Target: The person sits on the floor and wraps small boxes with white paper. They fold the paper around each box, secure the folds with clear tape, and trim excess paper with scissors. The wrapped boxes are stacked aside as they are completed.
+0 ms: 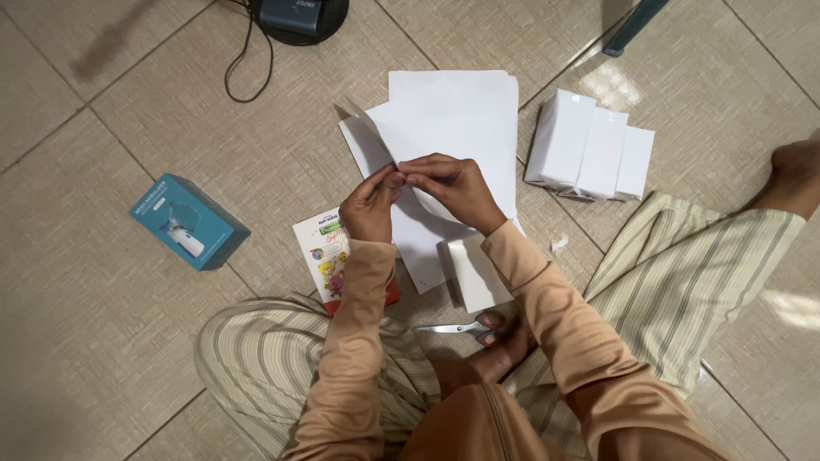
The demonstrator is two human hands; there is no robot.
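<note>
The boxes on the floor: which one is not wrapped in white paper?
The teal box, lying alone at the left; the boxes at upper right are white.

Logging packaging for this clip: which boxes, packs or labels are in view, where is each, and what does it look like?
Teal box: on the floor, left of the hands; rectangular, white device pictured.
Colourful pack: under the left hand; white, green and red, cartoon figures.
White boxes: three side by side, upper right; plain.
White box: below the right hand; plain.
</note>
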